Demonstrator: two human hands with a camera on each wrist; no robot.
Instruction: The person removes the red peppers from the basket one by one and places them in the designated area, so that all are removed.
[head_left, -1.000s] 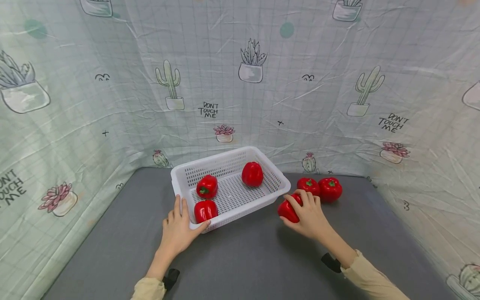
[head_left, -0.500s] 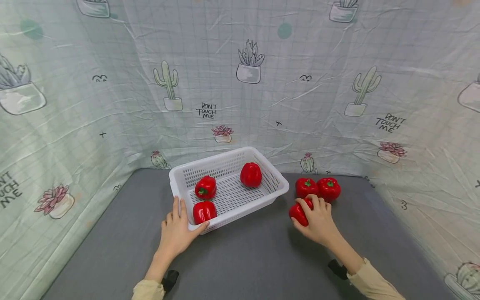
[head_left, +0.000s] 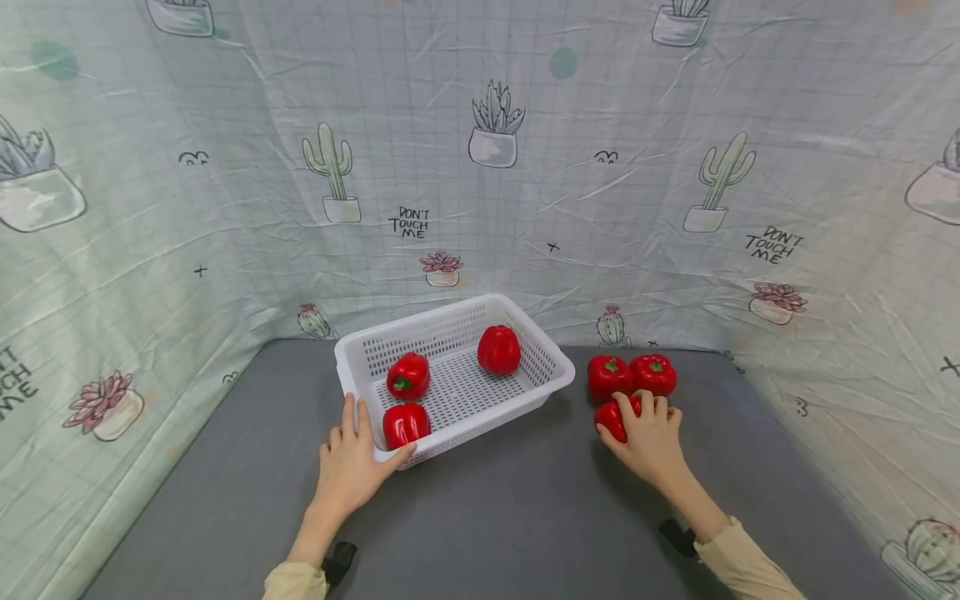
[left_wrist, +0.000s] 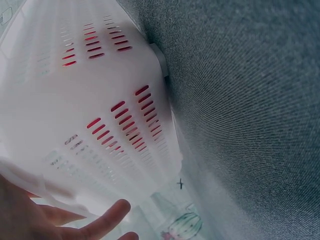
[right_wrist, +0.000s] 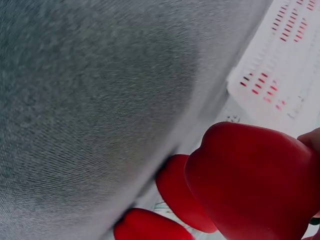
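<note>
My right hand (head_left: 654,439) grips a red bell pepper (head_left: 611,422), thumb on its near left side and fingers over its top. In the right wrist view this bell pepper (right_wrist: 255,182) fills the lower right and looks raised off the cloth. Just behind it stand two more red bell peppers (head_left: 608,375), side by side with green stems up. At the near left corner of a white slotted plastic basket (head_left: 480,427), my left hand (head_left: 352,473) rests with fingers spread, thumb along the front rim. The basket contains three red bell peppers (head_left: 498,350).
A dark grey cloth (head_left: 495,517) covers the table. Behind and at both sides hang pale curtains (head_left: 525,208) printed with cacti, close to the back of the basket and the standing peppers.
My right hand has carried the gripped bell pepper rightward, away from the basket and over in front of the two standing peppers. My left hand and the basket keep their places.
</note>
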